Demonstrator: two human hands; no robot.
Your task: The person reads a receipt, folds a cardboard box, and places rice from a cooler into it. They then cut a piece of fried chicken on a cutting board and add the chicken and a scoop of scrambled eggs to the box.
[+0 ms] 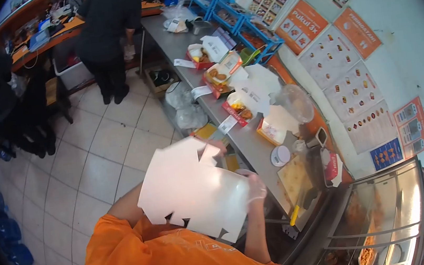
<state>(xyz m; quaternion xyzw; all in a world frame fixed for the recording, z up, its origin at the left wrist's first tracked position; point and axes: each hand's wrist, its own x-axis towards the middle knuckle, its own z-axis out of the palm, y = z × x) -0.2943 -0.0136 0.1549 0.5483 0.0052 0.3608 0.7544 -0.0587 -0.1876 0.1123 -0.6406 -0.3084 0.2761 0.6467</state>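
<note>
A large flat white cardboard sheet [192,188] with cut notches is held up in front of my orange shirt. My left hand [215,147] is at its upper edge, mostly behind the sheet, with its fingers partly hidden. At the right edge my right hand [254,187], in a clear plastic glove, is closed on the sheet. On the steel counter beyond stand open food boxes: a red one [236,113], another [216,81] and a third [199,57], each with food inside and a paper slip beside it.
A cutting board [296,178] and a yellow-handled knife [294,215] lie at the counter's near end. A glass food display [376,223] stands lower right. Blue baskets [232,16] line the wall. A person in dark clothes [108,31] stands at the back; another is at left.
</note>
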